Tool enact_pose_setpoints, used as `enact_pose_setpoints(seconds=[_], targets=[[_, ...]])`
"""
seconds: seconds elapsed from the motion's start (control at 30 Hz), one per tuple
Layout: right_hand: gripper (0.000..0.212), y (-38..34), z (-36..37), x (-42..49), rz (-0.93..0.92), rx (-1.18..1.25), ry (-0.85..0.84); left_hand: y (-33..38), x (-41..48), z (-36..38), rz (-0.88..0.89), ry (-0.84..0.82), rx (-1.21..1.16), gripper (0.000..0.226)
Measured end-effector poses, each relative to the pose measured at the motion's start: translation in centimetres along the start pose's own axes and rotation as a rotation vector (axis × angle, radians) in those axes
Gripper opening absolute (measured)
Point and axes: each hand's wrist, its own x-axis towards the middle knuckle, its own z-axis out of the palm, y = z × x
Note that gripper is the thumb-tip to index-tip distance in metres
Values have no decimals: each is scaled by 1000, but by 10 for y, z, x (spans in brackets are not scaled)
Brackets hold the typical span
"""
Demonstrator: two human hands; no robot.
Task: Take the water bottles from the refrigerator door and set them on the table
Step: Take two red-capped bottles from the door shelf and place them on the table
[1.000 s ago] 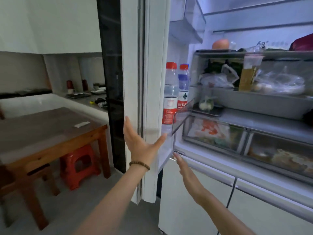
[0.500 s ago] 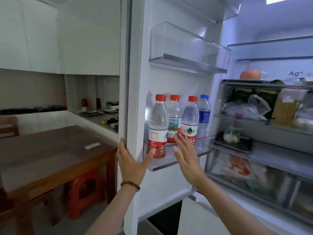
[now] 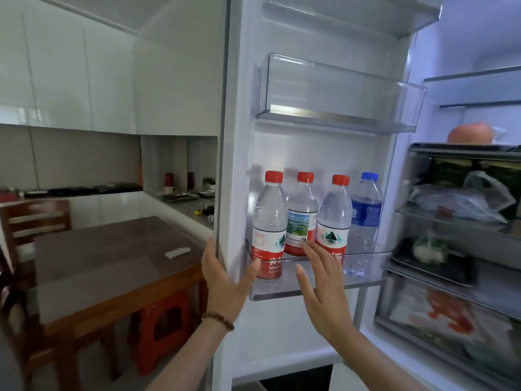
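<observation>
Several water bottles stand in a row in the clear lower bin [image 3: 366, 266] of the open refrigerator door [image 3: 239, 136]: a red-capped bottle [image 3: 267, 221] at the left, a second red-capped bottle [image 3: 301, 213] with a landscape label, a third red-capped bottle [image 3: 334, 218], and a blue-capped bottle [image 3: 366, 210] at the right. My left hand [image 3: 225, 280] grips the door's outer edge, thumb near the left bottle. In front of the bin my right hand [image 3: 321, 286] is open, fingertips by the middle bottles' labels, holding nothing. The wooden table [image 3: 107, 266] is at the left.
A white remote-like object [image 3: 177, 252] lies on the table. A red plastic stool [image 3: 160, 325] stands under it and a wooden chair [image 3: 33, 221] behind. An empty clear bin [image 3: 338, 91] hangs higher on the door. Fridge shelves with bagged food [image 3: 462, 201] fill the right.
The door has swung wide open, showing the whole row of bottles. My right hand has risen from the door's lower edge to the bin's front. The left hand stays on the door edge.
</observation>
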Motion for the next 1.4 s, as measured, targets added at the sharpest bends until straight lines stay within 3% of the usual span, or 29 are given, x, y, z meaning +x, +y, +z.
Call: enact_pose_setpoints(seconds=[0.1, 0.17, 0.3, 0.4, 0.47, 0.7, 0.8, 0.93, 1.07, 1.2, 1.4], targets=[[49, -4, -16, 31, 15, 298, 41, 43, 8, 15, 310, 146, 28, 81], [52, -12, -31, 61, 27, 406, 58, 79, 20, 27, 460, 139, 24, 62], [60, -29, -55, 115, 28, 486, 10, 112, 42, 50, 626, 24, 251, 57], [59, -40, -57, 142, 174, 540, -201, 104, 50, 58, 472, 20, 239, 63], [46, -42, -50, 152, 181, 548, -275, 98, 53, 57, 337, 39, 198, 67], [24, -28, -43, 163, 77, 549, -267, 93, 61, 47, 138, -92, 157, 69], [23, -24, -41, 166, 72, 608, -268, 96, 61, 45, 123, -111, 160, 63], [28, -22, -40, 164, 15, 616, -175, 103, 61, 48, 87, -80, 108, 25], [20, -23, -38, 154, -36, 678, -187, 104, 65, 57, 101, 30, 37, 40], [12, -22, -37, 142, -79, 681, -216, 109, 60, 60, 131, 121, -67, 29], [15, -37, -60, 140, -129, 765, -46, 139, 55, 55, 294, 192, -124, 31]])
